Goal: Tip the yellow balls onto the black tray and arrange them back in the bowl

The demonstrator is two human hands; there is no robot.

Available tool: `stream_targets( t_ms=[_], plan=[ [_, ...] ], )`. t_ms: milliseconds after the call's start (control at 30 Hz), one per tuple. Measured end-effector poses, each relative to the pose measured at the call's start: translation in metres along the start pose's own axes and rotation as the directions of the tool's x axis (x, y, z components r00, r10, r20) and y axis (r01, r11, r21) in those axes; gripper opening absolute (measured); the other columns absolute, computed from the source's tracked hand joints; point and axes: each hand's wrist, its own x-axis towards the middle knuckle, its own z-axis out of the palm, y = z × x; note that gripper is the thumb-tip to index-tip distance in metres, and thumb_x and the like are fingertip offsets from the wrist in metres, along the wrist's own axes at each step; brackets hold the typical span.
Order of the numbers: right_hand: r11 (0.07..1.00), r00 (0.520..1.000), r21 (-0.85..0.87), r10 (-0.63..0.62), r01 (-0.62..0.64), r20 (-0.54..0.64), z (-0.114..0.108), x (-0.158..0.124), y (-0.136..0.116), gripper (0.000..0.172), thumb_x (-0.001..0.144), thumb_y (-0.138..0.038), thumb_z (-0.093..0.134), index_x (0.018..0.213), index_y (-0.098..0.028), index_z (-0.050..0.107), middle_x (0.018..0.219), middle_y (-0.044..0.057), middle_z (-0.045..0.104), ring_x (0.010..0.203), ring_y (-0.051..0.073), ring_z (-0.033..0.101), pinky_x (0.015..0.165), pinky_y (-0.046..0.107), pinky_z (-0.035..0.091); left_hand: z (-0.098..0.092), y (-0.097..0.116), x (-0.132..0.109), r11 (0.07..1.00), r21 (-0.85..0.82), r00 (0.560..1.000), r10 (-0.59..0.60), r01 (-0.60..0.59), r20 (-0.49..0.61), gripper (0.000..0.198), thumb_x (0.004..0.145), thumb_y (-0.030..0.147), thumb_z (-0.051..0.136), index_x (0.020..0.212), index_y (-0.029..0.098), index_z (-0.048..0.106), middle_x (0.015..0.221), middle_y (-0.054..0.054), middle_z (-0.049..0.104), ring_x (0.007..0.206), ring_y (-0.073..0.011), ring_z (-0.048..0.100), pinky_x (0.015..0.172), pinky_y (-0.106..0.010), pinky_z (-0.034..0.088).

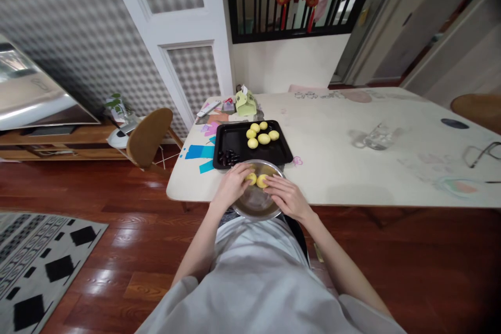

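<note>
A shiny metal bowl [256, 205] is in front of my body at the table's near edge. Over the bowl, my left hand [235, 182] has its fingers curled round one lemon [252, 179]. Another lemon [262, 181] is gripped by the fingers of my right hand [287, 194]; the two fruits are side by side, almost touching. Just beyond the bowl lies a black tray [235, 138]. Several yellow lemons [264, 139] rest in its right half, and a small heap of dark, glossy oblong pieces [228, 158] sits in its near left corner.
The white table [332, 172] stretches far to the right, with a clear glass [379, 137] and a pair of glasses [485, 154] on it. Behind the tray stand a green tissue box [246, 103] and a remote [209, 108]. A wooden chair [148, 138] stands at the left.
</note>
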Motion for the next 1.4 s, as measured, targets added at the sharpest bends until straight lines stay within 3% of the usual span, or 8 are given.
stream_targets(
  t_ms=[200, 433, 567, 767, 900, 1067, 1233, 1400],
  plan=[
    [0.999, 1.000, 0.033, 0.011, -0.010, -0.024, 0.002, -0.001, 0.000, 0.030, 0.106, -0.027, 0.051, 0.118, -0.022, 0.079, 0.134, 0.011, 0.076, 0.133, 0.028, 0.068, 0.116, 0.057, 0.055, -0.006, -0.029, 0.035, 0.997, -0.056, 0.994, 0.042, -0.048, -0.101, 0.037, 0.106, 0.014, 0.046, 0.135, 0.021, 0.068, 0.151, -0.012, 0.063, 0.149, -0.0253, 0.052, 0.124, -0.053, 0.044],
    [0.999, 0.999, 0.018, 0.028, -0.027, -0.025, 0.001, 0.000, -0.002, 0.030, 0.106, -0.027, 0.052, 0.113, -0.021, 0.080, 0.132, 0.012, 0.077, 0.130, 0.028, 0.070, 0.114, 0.056, 0.056, 0.013, -0.077, 0.107, 0.995, -0.098, 1.000, -0.001, 0.002, 0.011, 0.044, 0.096, 0.003, 0.056, 0.136, 0.016, 0.067, 0.150, -0.015, 0.063, 0.142, -0.0243, 0.058, 0.123, -0.048, 0.045],
    [0.999, 0.999, 0.026, 0.033, -0.033, -0.027, 0.001, 0.001, -0.003, 0.029, 0.106, -0.025, 0.053, 0.114, -0.022, 0.080, 0.133, 0.011, 0.076, 0.131, 0.027, 0.069, 0.115, 0.056, 0.056, 0.026, -0.081, 0.128, 0.999, -0.041, 0.994, -0.004, 0.008, 0.106, 0.048, 0.088, 0.000, 0.064, 0.133, 0.015, 0.068, 0.150, -0.016, 0.061, 0.141, -0.0262, 0.057, 0.122, -0.047, 0.045],
    [0.998, 0.998, 0.025, 0.052, -0.051, -0.034, 0.001, 0.001, -0.005, 0.029, 0.106, -0.026, 0.052, 0.112, -0.022, 0.081, 0.132, 0.011, 0.077, 0.131, 0.028, 0.070, 0.115, 0.058, 0.056, 0.027, -0.079, 0.138, 0.998, -0.002, 0.993, -0.060, 0.061, 0.098, 0.045, 0.084, -0.003, 0.064, 0.124, 0.015, 0.071, 0.134, -0.016, 0.066, 0.126, -0.0293, 0.061, 0.112, -0.048, 0.052],
    [0.997, 0.997, 0.040, 0.068, -0.067, -0.022, 0.001, 0.002, -0.006, 0.029, 0.106, -0.026, 0.052, 0.112, -0.024, 0.081, 0.132, 0.010, 0.077, 0.130, 0.027, 0.070, 0.115, 0.057, 0.056, 0.010, -0.070, 0.122, 0.995, -0.049, 0.996, -0.081, 0.082, 0.033, 0.040, 0.088, 0.005, 0.067, 0.127, 0.013, 0.067, 0.130, -0.016, 0.065, 0.117, -0.0275, 0.064, 0.108, -0.045, 0.054],
    [0.995, 0.996, 0.055, 0.080, -0.078, -0.032, 0.001, 0.002, -0.007, 0.031, 0.106, -0.025, 0.051, 0.112, -0.024, 0.081, 0.133, 0.010, 0.077, 0.132, 0.027, 0.069, 0.117, 0.056, 0.055, -0.024, -0.033, 0.065, 0.956, -0.292, 0.994, -0.037, 0.005, -0.102, 0.033, 0.096, 0.015, 0.062, 0.129, 0.019, 0.065, 0.131, -0.013, 0.063, 0.110, -0.0224, 0.067, 0.092, -0.034, 0.061],
    [0.994, 0.996, 0.066, 0.093, -0.091, -0.019, 0.002, 0.001, -0.005, 0.031, 0.106, -0.026, 0.052, 0.111, -0.024, 0.082, 0.133, 0.010, 0.076, 0.131, 0.028, 0.070, 0.117, 0.058, 0.054, -0.049, 0.006, 0.006, 0.973, -0.226, 0.999, -0.041, 0.044, 0.016, 0.033, 0.100, 0.024, 0.062, 0.133, 0.023, 0.062, 0.129, -0.011, 0.068, 0.117, -0.0264, 0.067, 0.096, -0.037, 0.059],
    [0.996, 0.996, 0.039, 0.084, -0.084, -0.017, 0.001, 0.002, -0.006, 0.032, 0.106, -0.024, 0.050, 0.110, -0.023, 0.082, 0.132, 0.010, 0.077, 0.131, 0.028, 0.070, 0.116, 0.057, 0.055, -0.048, 0.020, -0.020, 0.995, 0.052, 0.975, -0.098, 0.090, 0.199, 0.032, 0.102, 0.023, 0.062, 0.134, 0.023, 0.059, 0.135, -0.011, 0.069, 0.114, -0.0280, 0.072, 0.096, -0.037, 0.058]
  ],
)
